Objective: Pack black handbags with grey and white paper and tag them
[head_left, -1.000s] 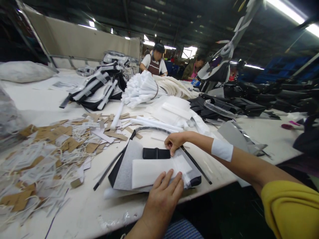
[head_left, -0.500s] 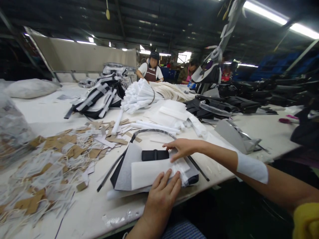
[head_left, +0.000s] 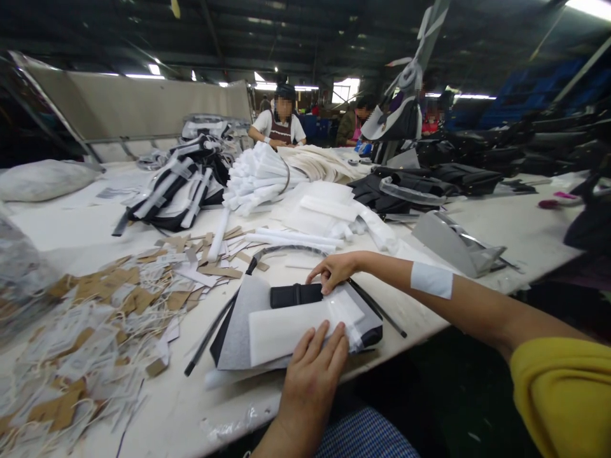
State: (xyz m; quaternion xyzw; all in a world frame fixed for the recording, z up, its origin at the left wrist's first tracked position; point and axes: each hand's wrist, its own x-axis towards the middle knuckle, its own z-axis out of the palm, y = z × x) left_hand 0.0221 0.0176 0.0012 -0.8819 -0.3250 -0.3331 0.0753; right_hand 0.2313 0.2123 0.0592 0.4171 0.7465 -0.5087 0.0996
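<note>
A handbag (head_left: 243,318) covered with pale grey wrapping lies flat on the table before me, its dark handle (head_left: 281,249) wrapped in clear film. A black tab with a loop (head_left: 296,294) shows on its upper middle. Below the tab rests a white foam sheet (head_left: 286,327), with crinkled clear plastic at its right end. My left hand (head_left: 315,369) lies flat with fingers stretched over the lower edge of this sheet. My right hand (head_left: 334,272) is at the tab's right end, its fingers curled and thumb and forefinger closed on it.
Tags with strings (head_left: 90,337) are heaped at the left. Behind the bag lie bundled white foam tubes (head_left: 258,178) and foam sheets (head_left: 329,203). Wrapped black bags (head_left: 167,184) are piled left, more black bags (head_left: 405,184) right. A grey bag piece (head_left: 453,245) stands nearby. Co-workers sit beyond.
My right hand has drawn its fingers in from a spread pose and closed at the tab's right end. My left hand stays on the foam sheet. The view has shifted slightly.
</note>
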